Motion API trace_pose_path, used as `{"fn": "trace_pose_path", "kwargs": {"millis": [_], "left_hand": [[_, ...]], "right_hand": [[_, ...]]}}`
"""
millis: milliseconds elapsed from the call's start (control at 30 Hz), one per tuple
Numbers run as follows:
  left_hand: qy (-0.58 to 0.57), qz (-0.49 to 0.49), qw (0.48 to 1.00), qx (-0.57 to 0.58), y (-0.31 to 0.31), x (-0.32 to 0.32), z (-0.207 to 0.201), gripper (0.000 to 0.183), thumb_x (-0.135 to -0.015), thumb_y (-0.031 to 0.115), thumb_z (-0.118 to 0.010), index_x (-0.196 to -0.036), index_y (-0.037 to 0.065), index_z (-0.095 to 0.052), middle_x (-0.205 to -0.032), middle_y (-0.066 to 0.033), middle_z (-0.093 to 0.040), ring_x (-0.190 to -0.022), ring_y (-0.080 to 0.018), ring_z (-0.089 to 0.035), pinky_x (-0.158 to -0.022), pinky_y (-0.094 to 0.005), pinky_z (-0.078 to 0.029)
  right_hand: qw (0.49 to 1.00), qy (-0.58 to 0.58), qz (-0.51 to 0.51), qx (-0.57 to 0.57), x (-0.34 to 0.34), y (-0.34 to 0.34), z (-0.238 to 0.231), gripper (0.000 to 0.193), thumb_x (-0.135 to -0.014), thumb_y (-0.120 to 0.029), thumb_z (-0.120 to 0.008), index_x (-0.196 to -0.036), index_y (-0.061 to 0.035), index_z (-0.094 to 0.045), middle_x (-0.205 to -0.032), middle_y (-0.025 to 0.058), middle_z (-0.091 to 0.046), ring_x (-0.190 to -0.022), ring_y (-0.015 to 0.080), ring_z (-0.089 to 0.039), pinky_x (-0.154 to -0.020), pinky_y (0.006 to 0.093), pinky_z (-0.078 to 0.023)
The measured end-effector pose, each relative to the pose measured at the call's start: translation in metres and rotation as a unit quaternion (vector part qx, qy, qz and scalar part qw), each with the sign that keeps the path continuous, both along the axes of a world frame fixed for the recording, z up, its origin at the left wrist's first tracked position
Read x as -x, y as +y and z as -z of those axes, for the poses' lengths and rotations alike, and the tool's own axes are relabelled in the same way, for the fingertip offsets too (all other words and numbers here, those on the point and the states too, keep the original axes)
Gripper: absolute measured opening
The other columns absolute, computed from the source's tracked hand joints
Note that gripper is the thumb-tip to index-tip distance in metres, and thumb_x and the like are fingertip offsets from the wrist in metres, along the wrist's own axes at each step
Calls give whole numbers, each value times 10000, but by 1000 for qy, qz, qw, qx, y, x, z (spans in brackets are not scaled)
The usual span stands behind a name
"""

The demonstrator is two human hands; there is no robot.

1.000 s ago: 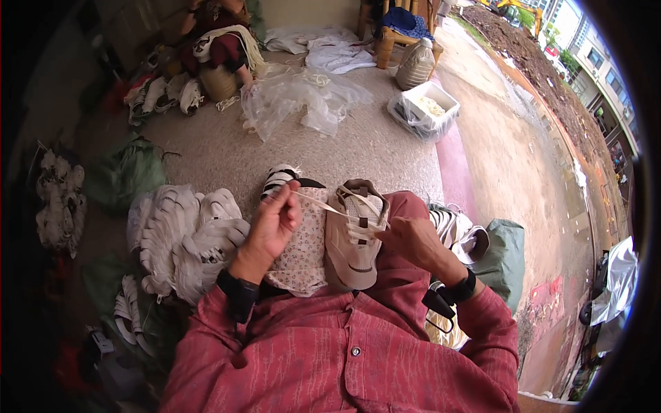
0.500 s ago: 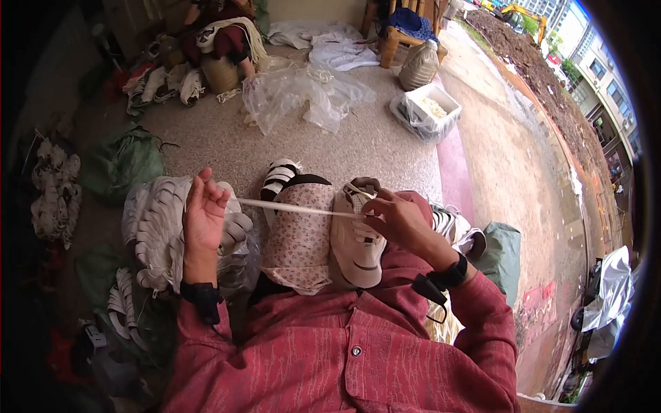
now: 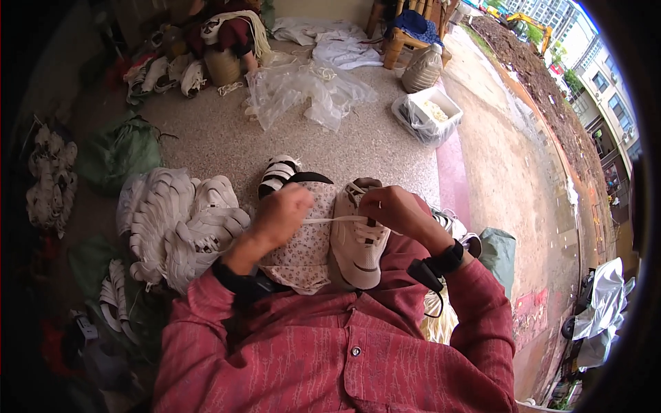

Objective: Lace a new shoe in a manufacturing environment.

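Note:
A pale sneaker (image 3: pixel 359 258) rests on my lap, toe toward me, beside a floral cloth cover (image 3: pixel 310 237) over my leg. A white shoelace (image 3: pixel 329 220) runs taut across the cover to the sneaker's eyelets. My left hand (image 3: pixel 281 219) is closed in a fist over the cover, gripping the lace. At the sneaker's upper, my right hand (image 3: pixel 396 213) has its fingers pinched on the lace and partly hides the eyelets. A black-and-white striped shoe (image 3: pixel 279 172) sits just beyond my left hand.
Piles of white shoe uppers (image 3: pixel 182 227) lie at my left near a green bag (image 3: pixel 124 155). Ahead are clear plastic sheeting (image 3: pixel 310 89), a plastic-lined white box (image 3: pixel 441 117), a filled jug (image 3: pixel 421 69) and another person's hand (image 3: pixel 249 62). A green sack (image 3: pixel 497 255) stands at right.
My left hand has come rightward from over the pile of uppers to the floral cover, its fingers now curled in. The visible lace between my hands is shorter. My right hand stays by the sneaker.

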State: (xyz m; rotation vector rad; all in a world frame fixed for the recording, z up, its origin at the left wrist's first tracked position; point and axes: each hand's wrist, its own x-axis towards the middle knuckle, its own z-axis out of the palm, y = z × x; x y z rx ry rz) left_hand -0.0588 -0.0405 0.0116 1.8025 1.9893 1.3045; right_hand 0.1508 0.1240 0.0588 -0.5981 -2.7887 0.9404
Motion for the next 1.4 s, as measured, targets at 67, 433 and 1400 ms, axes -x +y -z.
{"fn": "trace_pose_path", "kwargs": {"millis": [67, 433, 1400], "left_hand": [[20, 14, 999, 37, 12, -17, 1, 209, -935, 233, -550, -871, 73, -667, -696, -111, -629, -665, -325, -636, -622, -404, -498], [68, 112, 974, 185, 22, -35, -4, 255, -936, 316, -523, -858, 92, -618, -766, -168, -647, -753, -387, -639, -653, -476, -485], [-24, 229, 964, 137, 62, -14, -29, 289, -704, 144, -767, -937, 71, -613, -937, -36, -587, -776, -169, -591, -710, -306, -481]], "right_hand": [[999, -12, -18, 32, 6, 3, 0, 120, -824, -109, -660, -924, -47, -684, -703, 84, -660, -600, 162, -638, -572, 307, -498], [972, -26, -34, 230, 7, 17, 6, 109, -771, -56, -670, -875, -23, -664, -737, 14, -601, -590, 94, -609, -514, 249, -478], [958, -22, 22, 284, 1, 10, 10, 147, -773, -90, -706, -905, -44, -662, -667, -14, -619, -571, 58, -571, -500, 226, -445]]}}
